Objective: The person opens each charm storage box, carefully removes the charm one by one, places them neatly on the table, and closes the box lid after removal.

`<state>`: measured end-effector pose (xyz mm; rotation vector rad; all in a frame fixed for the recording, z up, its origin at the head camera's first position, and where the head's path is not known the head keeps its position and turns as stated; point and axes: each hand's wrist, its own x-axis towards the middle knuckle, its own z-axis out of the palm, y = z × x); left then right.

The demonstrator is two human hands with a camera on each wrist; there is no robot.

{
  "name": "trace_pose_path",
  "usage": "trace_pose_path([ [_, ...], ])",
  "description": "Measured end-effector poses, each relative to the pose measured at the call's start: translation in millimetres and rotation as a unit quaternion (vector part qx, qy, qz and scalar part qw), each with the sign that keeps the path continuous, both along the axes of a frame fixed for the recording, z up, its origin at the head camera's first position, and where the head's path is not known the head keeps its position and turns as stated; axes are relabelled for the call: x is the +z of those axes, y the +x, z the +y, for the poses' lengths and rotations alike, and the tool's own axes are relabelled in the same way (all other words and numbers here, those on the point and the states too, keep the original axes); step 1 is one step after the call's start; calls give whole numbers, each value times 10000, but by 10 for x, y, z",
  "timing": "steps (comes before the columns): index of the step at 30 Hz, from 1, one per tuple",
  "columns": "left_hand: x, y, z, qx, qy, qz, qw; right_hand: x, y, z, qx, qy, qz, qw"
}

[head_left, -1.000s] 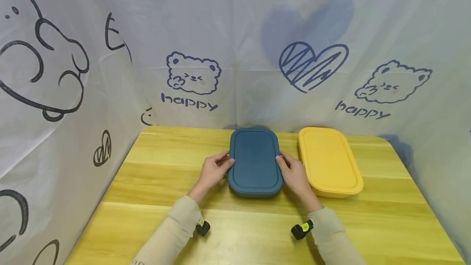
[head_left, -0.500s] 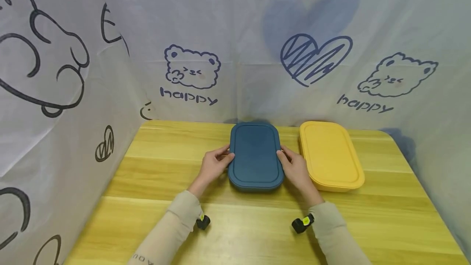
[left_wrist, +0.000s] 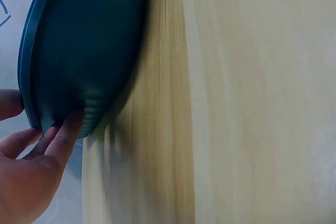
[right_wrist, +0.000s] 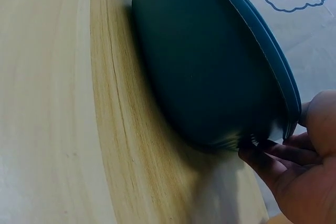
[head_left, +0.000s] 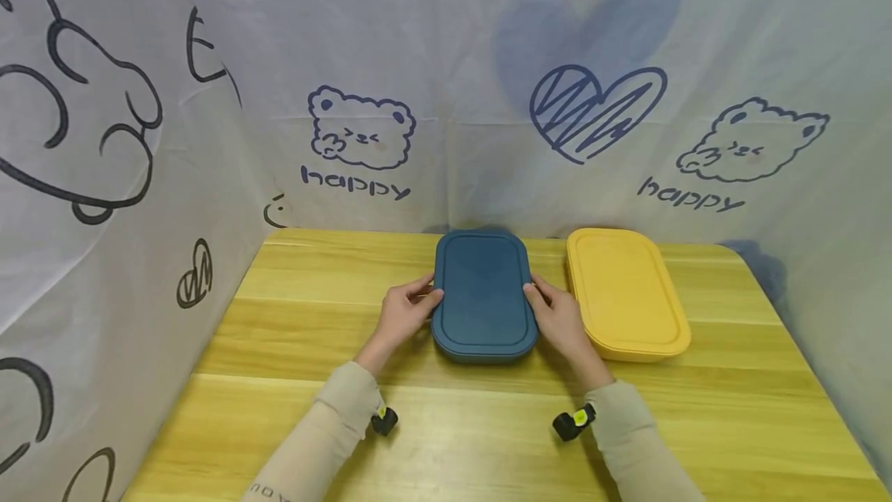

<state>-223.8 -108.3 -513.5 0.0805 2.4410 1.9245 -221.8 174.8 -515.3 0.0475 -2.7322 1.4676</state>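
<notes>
A dark blue food container (head_left: 484,293) with rounded corners and a fitted lid stands at the back middle of the table. My left hand (head_left: 404,314) grips its left side, the thumb on the lid's edge and the fingers against the wall below. On the opposite side my right hand (head_left: 560,325) holds it the same way. In the left wrist view, the left fingers (left_wrist: 65,137) reach under the rim to a ribbed patch of the container's wall (left_wrist: 89,40). The right wrist view has the right fingers (right_wrist: 262,163) at a similar patch, under the lid's rim (right_wrist: 273,59).
A yellow lidded container (head_left: 627,293) stands close to the right of the blue one, beside my right hand. The wood-grain table (head_left: 460,440) meets a printed white cloth (head_left: 481,161) behind it. Another cloth wall (head_left: 230,200) borders the left side.
Both hands keep their places on the blue container, whose lid stays on. The head view has tilted slightly down, so everything sits a little higher in the picture.
</notes>
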Motion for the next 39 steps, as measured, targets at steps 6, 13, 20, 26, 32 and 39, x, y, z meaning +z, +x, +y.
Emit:
trace_pose_path([
  [6,32,8,57,256,-144,-107,9995,13,7,-2,30,23,-45,10000],
  [13,66,30,94,496,-417,-67,9979,47,14,-8,64,-48,-30,10000],
  [20,70,38,116,743,-747,154,9943,74,15,-3,30,-13,84,10000],
  [26,85,29,117,799,-778,278,9934,120,17,-7,-74,12,126,9999],
  [32,126,42,116,724,-560,155,9957,125,20,-14,-249,95,323,9991],
  [39,201,61,127,717,-441,169,9963,159,19,-45,-391,235,629,9970],
])
